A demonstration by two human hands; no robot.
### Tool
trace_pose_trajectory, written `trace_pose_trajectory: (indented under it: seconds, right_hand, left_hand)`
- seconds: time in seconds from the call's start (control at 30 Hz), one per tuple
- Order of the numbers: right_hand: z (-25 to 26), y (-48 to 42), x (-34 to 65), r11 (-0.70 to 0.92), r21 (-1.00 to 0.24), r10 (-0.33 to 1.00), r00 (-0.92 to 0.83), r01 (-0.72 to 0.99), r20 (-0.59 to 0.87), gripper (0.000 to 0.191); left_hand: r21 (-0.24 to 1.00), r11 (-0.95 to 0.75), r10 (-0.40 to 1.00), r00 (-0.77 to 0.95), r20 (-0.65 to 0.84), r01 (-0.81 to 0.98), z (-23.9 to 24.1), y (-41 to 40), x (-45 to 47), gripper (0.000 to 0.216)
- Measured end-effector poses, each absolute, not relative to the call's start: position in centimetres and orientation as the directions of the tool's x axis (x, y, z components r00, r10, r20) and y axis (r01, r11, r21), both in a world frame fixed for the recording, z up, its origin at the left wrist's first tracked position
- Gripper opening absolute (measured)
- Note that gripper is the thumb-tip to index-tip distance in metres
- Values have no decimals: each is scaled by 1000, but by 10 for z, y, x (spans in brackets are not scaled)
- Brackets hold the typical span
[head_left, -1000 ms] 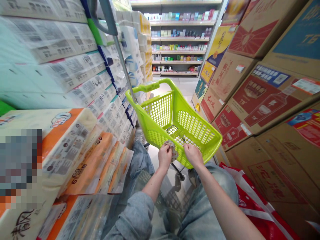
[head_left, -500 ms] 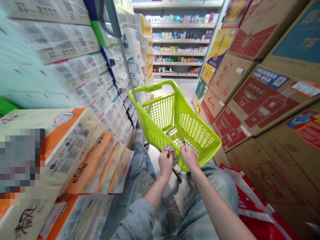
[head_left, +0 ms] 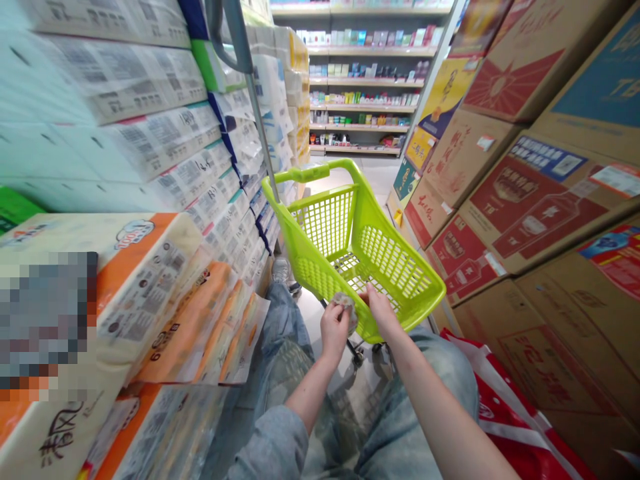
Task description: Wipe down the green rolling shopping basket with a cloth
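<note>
A lime-green shopping cart (head_left: 357,217) with latticed walls stands in front of me, its basket tilted in view. My left hand (head_left: 336,327) pinches a crumpled greyish cloth (head_left: 353,315) against the outside of the near wall. Over the near rim lies my right hand (head_left: 384,315), fingers curled at the edge, thumb side toward the basket's inside; part of its grip is hidden. Through the lattice floor of the basket, pale floor tiles show.
Packs of tissue paper (head_left: 185,327) are stacked at left, beside tall wrapped stacks (head_left: 150,80). Cardboard cartons (head_left: 530,193) line the right side, with a red bag (head_left: 515,407) by my knee. Shelves of small goods (head_left: 365,80) stand behind. A grey pole (head_left: 260,127) rises from the cart.
The view has shifted slightly, so things appear a little further right. My right hand's fingers have loosened and turned a bit at the rim. The cloth stays in my left hand.
</note>
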State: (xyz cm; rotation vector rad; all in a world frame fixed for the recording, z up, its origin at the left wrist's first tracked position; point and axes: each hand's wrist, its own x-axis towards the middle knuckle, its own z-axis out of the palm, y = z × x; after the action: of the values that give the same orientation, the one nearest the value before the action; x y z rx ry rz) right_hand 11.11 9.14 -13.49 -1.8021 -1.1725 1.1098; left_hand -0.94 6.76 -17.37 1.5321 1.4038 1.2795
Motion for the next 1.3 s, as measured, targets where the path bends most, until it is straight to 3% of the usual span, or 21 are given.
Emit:
trace_pose_trajectory:
  seconds: [0.1,0.2,0.53,0.87,1.03,1.13,1.3]
  right_hand:
    - [-132,89,108,-409,-910,900,197,69,-389,65]
    - [-127,86,105,-453,-890,867,205,-52,-454,57]
    - [-134,84,106,-381,-922,896,218,-68,-386,63]
    - [-137,85,109,-372,-925,904,196,-80,-380,61]
    - [-140,88,112,-302,-953,945,141,28,-295,62]
    - [-139,89,114,-209,-948,976,108,240,-188,63]
    - [-135,87,115,-103,-763,994,86,638,-62,67]
  left_hand:
    - [941,-173,973,-96,209,290,-175,54,-5,21]
    - [952,-165,977,-87,193,260,-178,44,1,20]
    - [951,-132,985,-70,157,278,-168,36,1,21]
    - [928,-222,975,40,221,300,-171,29,4,20]
    - [897,-264,964,120,236,354,-171,41,-6,21]
    - [892,-229,973,68,220,390,-176,50,-13,21]
    - [896,-53,975,-170,142,441,-190,83,-38,23]
